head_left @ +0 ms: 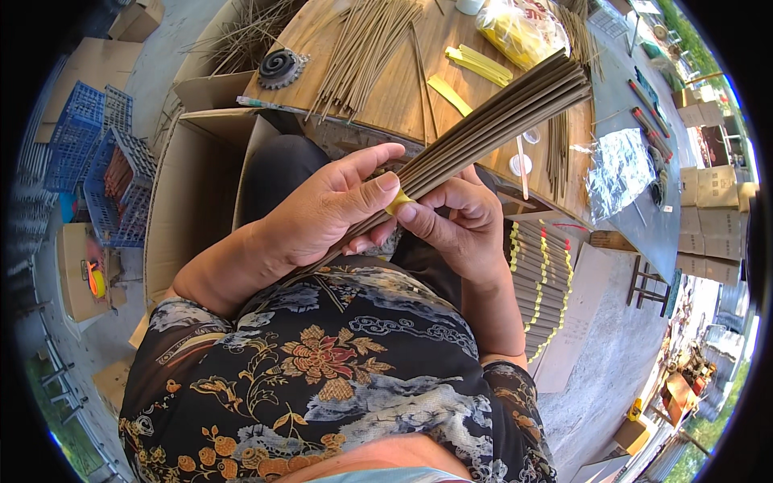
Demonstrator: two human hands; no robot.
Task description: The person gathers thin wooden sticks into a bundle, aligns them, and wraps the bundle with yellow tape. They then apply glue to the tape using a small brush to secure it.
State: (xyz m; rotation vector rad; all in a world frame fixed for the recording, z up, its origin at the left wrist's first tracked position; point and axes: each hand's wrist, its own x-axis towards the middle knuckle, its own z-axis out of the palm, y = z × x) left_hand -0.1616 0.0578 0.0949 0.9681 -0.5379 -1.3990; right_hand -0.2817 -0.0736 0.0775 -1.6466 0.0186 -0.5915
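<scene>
A bundle of thin brown incense sticks (499,113) slants from my lap up to the right over the table's edge. A yellow paper strip (397,201) goes round its lower part. My left hand (310,205) is closed on the bundle, thumb against the strip and index finger stretched out. From the other side my right hand (463,221) grips the bundle, its thumb pressing the strip's edge. Fingers partly hide the underside of the bundle.
The wooden table (314,24) bears loose incense sticks (366,56), yellow paper strips (479,66), a plastic bag (523,32), a black coil (282,68) and a small white dish (519,165). An open cardboard box (193,185) stands left; banded bundles (527,282) lie right.
</scene>
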